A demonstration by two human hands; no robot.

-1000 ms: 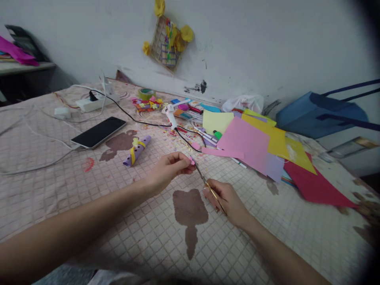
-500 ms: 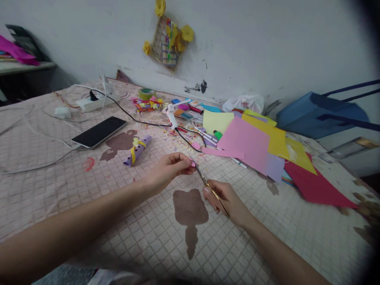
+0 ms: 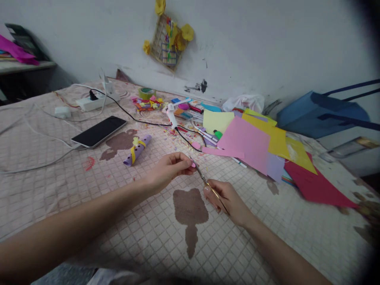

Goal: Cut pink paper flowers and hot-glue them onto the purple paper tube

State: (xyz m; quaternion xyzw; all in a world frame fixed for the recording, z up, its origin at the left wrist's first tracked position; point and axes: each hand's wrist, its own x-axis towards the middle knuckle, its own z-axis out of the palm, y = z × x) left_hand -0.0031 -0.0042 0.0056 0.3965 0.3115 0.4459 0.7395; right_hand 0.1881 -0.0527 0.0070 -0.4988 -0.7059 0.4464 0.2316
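Between thumb and fingertips, my left hand (image 3: 175,165) pinches a small pink piece (image 3: 193,164), mostly covered by the fingers; whether it is paper or foam I cannot tell. My right hand (image 3: 224,198) is closed around the handles of gold-handled scissors (image 3: 202,176). Their blades point up and left, with the tips right at the pink piece. Left of my hands lies a purple rolled tube (image 3: 142,147) with a yellow strip wound round it, dark dots and a pale yellow bit on top.
A phone (image 3: 99,132) on a cable lies at left, below a power strip (image 3: 95,102). A white glue gun (image 3: 171,116) stands beyond my hands, its black cord trailing. Pink sheets (image 3: 246,138), yellow sheets and a red sheet (image 3: 320,182) spread at right. Behind them sits a blue bag (image 3: 314,114).
Almost nothing differs. Both hands keep their place, with the scissor blades still at the pink piece.
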